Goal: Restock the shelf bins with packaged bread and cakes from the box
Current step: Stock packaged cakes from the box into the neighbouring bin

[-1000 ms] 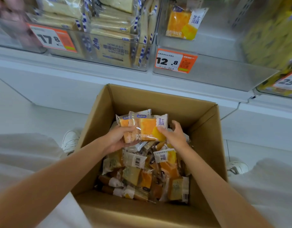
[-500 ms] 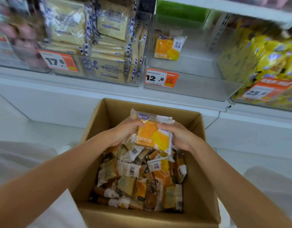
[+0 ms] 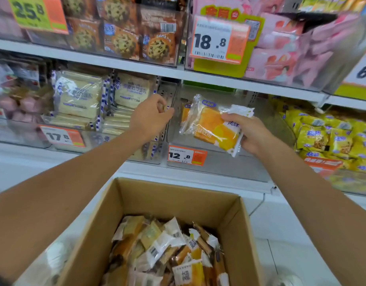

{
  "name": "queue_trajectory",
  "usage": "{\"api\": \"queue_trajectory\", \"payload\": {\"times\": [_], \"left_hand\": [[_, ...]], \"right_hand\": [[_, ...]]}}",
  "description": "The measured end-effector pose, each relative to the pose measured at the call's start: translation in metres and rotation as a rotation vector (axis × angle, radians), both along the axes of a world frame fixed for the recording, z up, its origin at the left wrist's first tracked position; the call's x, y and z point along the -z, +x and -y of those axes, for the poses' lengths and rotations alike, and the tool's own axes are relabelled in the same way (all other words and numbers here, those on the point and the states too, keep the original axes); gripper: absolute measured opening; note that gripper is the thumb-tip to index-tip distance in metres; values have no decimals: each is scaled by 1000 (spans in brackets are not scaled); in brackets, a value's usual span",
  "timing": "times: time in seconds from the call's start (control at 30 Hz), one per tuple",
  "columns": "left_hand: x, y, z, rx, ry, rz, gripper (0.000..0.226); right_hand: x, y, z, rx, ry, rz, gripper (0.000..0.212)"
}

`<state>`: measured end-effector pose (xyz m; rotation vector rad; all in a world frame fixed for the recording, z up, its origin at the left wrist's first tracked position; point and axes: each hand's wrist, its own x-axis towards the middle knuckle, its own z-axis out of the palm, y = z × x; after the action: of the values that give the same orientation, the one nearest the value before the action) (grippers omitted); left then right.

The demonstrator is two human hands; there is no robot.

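Note:
My right hand [image 3: 252, 133] grips a small stack of orange cake packets [image 3: 214, 125] by its right end, held in front of the clear shelf bin [image 3: 219, 163] with the 12.8 price tag [image 3: 187, 155]. One matching packet [image 3: 185, 112] stands at the back of that bin. With curled fingers, my left hand [image 3: 151, 116] pinches the top of the bin's left wall. Below, the open cardboard box [image 3: 178, 195] holds several mixed packets [image 3: 173, 250].
Left of the bin sits a bin of white toast bread [image 3: 81, 100] tagged 17.8. Yellow snack packs [image 3: 332, 141] fill the bin to the right. The shelf above carries cookie packs [image 3: 124, 38] and pink packs [image 3: 281, 58].
Both hands lifted the orange packets out of the box up to the shelf. My left hand let go of them and moved to the bin's left wall. The view tilted upward.

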<state>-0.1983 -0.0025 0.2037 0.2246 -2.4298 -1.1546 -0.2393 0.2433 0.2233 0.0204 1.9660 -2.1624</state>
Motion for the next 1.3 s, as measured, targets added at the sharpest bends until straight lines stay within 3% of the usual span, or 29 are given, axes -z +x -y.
{"api": "queue_trajectory", "payload": {"times": [0.1, 0.2, 0.23, 0.33, 0.43, 0.53, 0.6, 0.7, 0.8, 0.9, 0.97, 1.07, 1.17, 1.3], "left_hand": [[17, -20, 2, 48, -151, 24, 24], [37, -27, 5, 92, -138, -47, 23], [42, -28, 6, 85, -109, -72, 23], [50, -30, 7, 76, -83, -119, 23], [51, -30, 7, 89, -68, -133, 24], [51, -30, 8, 87, -74, -130, 27], [52, -30, 8, 91, -81, -121, 29], [53, -30, 9, 93, -84, -111, 30], [52, -29, 8, 89, -82, -103, 30], [52, -29, 7, 89, -82, -108, 31], [52, -29, 8, 91, -73, -112, 30], [53, -29, 8, 93, -73, -111, 29], [53, -29, 8, 93, -74, -113, 30], [53, -28, 7, 93, -75, -124, 30]], "right_hand": [[7, -53, 18, 13, 114, -41, 41], [29, -93, 34, -84, 325, -98, 39], [42, -103, 38, -143, 415, -88, 48], [79, -128, 41, -173, 614, -70, 102], [90, -145, 47, -51, 618, -208, 91], [93, -145, 51, -59, 615, -266, 120], [94, -141, 50, -33, 813, -385, 134], [90, -144, 45, -129, 1071, -530, 124], [85, -151, 47, -181, 1012, -492, 102], [91, -154, 53, -61, 971, -636, 86], [97, -155, 55, -32, 989, -666, 87], [98, -157, 52, -75, 1235, -695, 101], [98, -157, 55, -112, 1068, -620, 102], [105, -158, 61, -75, 989, -741, 97]]}}
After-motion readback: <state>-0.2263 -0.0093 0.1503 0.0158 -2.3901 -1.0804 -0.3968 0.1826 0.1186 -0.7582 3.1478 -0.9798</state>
